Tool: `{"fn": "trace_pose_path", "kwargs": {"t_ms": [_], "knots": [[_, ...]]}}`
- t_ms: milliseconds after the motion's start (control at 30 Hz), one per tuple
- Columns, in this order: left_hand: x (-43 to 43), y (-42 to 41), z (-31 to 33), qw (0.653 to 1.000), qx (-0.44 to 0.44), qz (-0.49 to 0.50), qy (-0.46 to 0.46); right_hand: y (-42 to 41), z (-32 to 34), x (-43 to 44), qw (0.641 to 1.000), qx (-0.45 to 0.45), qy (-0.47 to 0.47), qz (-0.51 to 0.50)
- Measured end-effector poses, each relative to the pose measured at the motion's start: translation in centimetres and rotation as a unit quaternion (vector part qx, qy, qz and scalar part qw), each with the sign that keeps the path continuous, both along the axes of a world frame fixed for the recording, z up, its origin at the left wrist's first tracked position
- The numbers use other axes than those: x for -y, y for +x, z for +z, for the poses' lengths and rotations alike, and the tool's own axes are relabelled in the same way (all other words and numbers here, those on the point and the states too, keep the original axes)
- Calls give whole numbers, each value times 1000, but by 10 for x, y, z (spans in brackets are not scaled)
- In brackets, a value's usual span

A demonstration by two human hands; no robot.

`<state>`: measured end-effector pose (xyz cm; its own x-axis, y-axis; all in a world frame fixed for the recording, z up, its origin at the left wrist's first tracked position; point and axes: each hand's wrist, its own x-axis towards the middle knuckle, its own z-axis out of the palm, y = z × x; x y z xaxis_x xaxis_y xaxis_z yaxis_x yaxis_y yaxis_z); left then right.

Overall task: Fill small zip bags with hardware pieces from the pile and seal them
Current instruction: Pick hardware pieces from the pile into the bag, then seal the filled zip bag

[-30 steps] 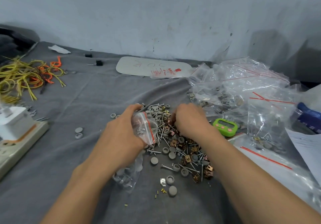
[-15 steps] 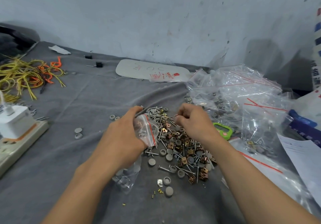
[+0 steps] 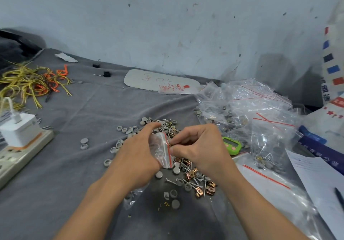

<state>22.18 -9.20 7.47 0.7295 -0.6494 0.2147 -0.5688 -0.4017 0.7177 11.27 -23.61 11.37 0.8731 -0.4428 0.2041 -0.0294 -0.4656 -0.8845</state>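
Observation:
My left hand (image 3: 138, 153) grips a small clear zip bag (image 3: 161, 149) with a red seal strip, its mouth turned to the right. Part of the bag hangs below my wrist with a few pieces inside. My right hand (image 3: 200, 147) pinches small hardware pieces at the bag's mouth, fingertips touching the red strip. Under both hands lies the pile of hardware (image 3: 193, 176): screws, grey round caps and copper-coloured clips, spread on the grey cloth (image 3: 78, 161).
A heap of clear zip bags (image 3: 260, 113) lies at the right, with a green timer (image 3: 231, 144) beside it. Papers and a pen (image 3: 339, 199) sit at the far right. A power strip with a white charger (image 3: 20, 133) and yellow wires (image 3: 28, 83) are at the left.
My right hand has lifted from the pile and moved left to the bag's mouth with pieces pinched. My left hand keeps holding the bag.

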Motion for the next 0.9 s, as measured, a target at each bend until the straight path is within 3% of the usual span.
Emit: {"fn": "trace_pose_path", "kwargs": {"t_ms": [200, 300, 400, 467, 533, 633, 733, 800, 900], "knots": [[4, -7, 6, 999, -20, -5, -34, -3, 6, -5, 999, -9, 3, 42], [10, -12, 12, 993, -41, 41, -103, -11, 11, 2, 997, 61, 19, -36], [16, -20, 16, 991, -25, 84, -100, -17, 8, -6, 999, -4, 34, -5], [18, -24, 19, 996, -17, 56, -67, -14, 0, -14, 998, -53, 33, 16], [16, -23, 23, 997, -52, -28, -39, -12, -4, -10, 998, -48, 13, -32], [5, -16, 35, 960, -226, -107, -130, -16, 5, 5, 997, -44, 23, -63], [2, -9, 47, 902, -346, -17, -257, -24, 16, 5, 998, -31, 51, -27], [-2, -7, 49, 888, -349, 42, -297, -27, 17, 0, 996, 1, 87, -28], [-11, -7, 48, 893, -310, 71, -319, -29, 15, -7, 986, 46, 152, -60]]}}
